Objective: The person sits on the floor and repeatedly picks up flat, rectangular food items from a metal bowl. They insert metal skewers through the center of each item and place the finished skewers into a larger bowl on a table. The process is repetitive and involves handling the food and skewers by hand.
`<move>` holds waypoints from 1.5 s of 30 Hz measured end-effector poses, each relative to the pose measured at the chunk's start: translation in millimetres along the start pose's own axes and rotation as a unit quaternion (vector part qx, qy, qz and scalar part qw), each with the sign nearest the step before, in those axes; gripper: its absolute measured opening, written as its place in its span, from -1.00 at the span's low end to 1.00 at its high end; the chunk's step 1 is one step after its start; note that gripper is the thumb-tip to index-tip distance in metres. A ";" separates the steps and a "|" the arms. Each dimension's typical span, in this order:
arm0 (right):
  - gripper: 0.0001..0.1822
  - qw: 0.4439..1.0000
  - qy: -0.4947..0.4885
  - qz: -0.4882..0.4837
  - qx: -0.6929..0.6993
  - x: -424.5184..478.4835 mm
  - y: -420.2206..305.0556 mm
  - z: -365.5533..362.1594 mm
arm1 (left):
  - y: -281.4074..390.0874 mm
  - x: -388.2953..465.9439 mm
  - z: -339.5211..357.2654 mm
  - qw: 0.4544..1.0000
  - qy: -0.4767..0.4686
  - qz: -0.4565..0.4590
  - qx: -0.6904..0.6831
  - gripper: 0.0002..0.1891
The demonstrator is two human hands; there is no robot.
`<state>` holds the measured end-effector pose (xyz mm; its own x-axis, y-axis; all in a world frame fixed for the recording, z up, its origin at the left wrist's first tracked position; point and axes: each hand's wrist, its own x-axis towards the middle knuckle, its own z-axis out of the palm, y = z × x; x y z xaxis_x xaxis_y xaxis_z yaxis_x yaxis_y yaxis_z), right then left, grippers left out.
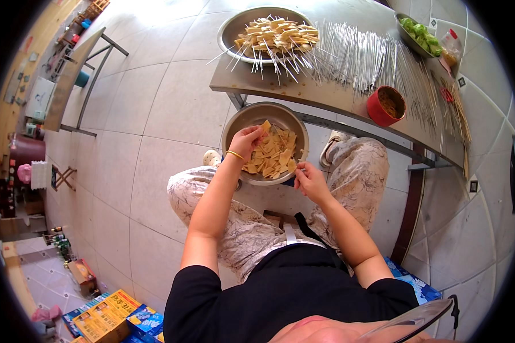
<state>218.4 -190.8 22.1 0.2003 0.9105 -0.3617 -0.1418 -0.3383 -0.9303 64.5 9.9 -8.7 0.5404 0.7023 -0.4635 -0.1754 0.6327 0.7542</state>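
A metal basin [230, 124] between my knees holds flat, yellowish food slices [269, 156], perhaps tofu skin. Above its left part, my left hand [249, 140] pinches one slice between thumb and fingers. At the basin's lower right rim, my right hand [310, 180] grips a thin skewer, with a slice at its upper end; the skewer is partly hidden by the fingers. On the metal table, a second basin [228, 36] bears a heap of skewered slices [277, 34]. Many loose metal skewers [360, 58] lie beside it.
The metal table [257, 83] runs across ahead of me. It carries a red container [386, 106], a bowl of green vegetables [420, 38], a plastic bag [450, 47], bamboo skewers [459, 113] and red-handled scissors [446, 95]. Cardboard boxes [105, 317] stand at lower left.
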 end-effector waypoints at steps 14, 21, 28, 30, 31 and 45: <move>-0.84 0.999 0.004 0.033 0.037 3.0 -9.8 2.5 | -13.6 -6.2 12.8 0.984 0.069 0.131 0.100 -0.77; -0.83 0.999 -0.001 0.034 0.041 3.9 -4.5 0.3 | -19.7 0.8 10.5 0.982 0.077 0.151 0.086 -0.75; -0.82 0.999 -0.002 0.035 0.042 4.6 -1.9 -0.9 | -14.8 0.3 7.3 0.983 0.033 0.118 0.140 -0.76; -0.82 0.999 -0.003 0.035 0.042 3.8 -4.2 -0.5 | -10.9 -1.7 9.2 0.987 0.025 0.102 0.122 -0.76; -0.82 0.999 -0.004 0.034 0.040 3.9 -4.6 -0.7 | -7.9 -3.1 11.9 0.990 0.031 0.089 0.104 -0.75; -0.84 0.998 -0.013 0.031 0.054 4.6 -0.9 0.1 | -5.2 -6.6 14.4 0.990 0.022 0.052 0.130 -0.75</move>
<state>219.3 -186.2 21.3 0.1638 0.8951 -0.4148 -0.2577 -0.3670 -0.8938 73.7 -2.8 -2.8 0.4925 0.7765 -0.3930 -0.0067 0.4549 0.8905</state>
